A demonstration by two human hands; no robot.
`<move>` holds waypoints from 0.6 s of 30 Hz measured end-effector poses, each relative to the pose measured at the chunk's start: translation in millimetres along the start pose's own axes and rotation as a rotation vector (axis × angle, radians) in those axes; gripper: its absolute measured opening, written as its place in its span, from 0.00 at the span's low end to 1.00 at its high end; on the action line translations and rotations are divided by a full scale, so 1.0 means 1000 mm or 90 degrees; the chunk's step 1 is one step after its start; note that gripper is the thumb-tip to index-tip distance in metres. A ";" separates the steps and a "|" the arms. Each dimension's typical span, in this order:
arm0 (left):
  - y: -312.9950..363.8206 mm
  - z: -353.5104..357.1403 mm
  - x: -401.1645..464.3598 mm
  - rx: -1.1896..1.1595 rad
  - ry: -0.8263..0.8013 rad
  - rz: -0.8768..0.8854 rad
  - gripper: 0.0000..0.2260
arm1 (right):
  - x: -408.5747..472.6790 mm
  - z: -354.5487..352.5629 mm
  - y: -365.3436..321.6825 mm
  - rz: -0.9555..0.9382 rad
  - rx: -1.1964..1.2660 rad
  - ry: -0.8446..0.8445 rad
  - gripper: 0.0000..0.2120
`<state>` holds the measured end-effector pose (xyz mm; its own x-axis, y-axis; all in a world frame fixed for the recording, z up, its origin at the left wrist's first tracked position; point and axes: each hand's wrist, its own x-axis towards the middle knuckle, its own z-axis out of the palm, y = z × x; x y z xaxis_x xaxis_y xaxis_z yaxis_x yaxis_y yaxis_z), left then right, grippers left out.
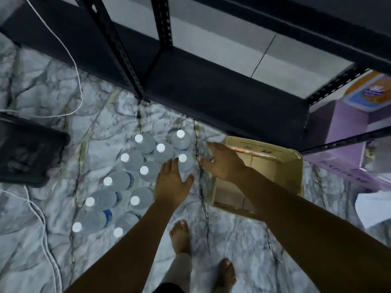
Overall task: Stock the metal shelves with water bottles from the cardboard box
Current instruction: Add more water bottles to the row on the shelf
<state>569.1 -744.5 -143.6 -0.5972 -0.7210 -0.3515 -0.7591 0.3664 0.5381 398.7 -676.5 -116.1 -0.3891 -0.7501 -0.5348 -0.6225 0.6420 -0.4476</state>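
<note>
Several clear water bottles [131, 161] with white caps stand in two rows on the marble floor, left of an open cardboard box [275, 163] that looks empty inside. My left hand [171, 180] reaches down with straight fingers beside the nearest bottle [184, 163], thumb close to it. My right hand [224, 161] hovers with spread fingers over the box's left edge, holding nothing. The black metal shelves [211, 85] stand just beyond, their low shelf bare.
A black crate [27, 153] sits at the left. White cords [48, 240] trail over the floor. Purple boxes [347, 132] stand at the right under another shelf rail. My bare feet [182, 235] are near the bottom middle.
</note>
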 end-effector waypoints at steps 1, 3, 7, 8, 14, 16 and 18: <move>-0.007 0.012 0.007 -0.014 0.024 -0.001 0.36 | 0.014 0.009 0.005 -0.009 -0.005 -0.003 0.31; -0.022 0.040 0.021 -0.055 0.068 -0.012 0.36 | 0.045 0.027 0.016 -0.028 -0.006 0.000 0.32; -0.045 0.094 0.049 -0.182 0.137 -0.046 0.33 | 0.102 0.060 0.037 -0.088 0.002 0.019 0.29; -0.048 0.106 0.055 -0.215 0.160 -0.049 0.32 | 0.115 0.067 0.041 -0.108 -0.009 0.025 0.28; -0.054 0.167 0.089 -0.363 0.294 -0.106 0.34 | 0.181 0.097 0.062 -0.183 0.007 0.061 0.31; -0.055 0.180 0.100 -0.393 0.336 -0.100 0.35 | 0.198 0.107 0.066 -0.217 0.041 0.074 0.34; -0.059 0.193 0.110 -0.401 0.380 -0.083 0.34 | 0.213 0.116 0.067 -0.254 0.096 0.080 0.35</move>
<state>497.8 -731.8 -362.1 -0.1459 -0.9864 -0.0757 -0.4220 -0.0071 0.9066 353.0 -774.6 -343.5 -0.2236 -0.9515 -0.2115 -0.6380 0.3069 -0.7062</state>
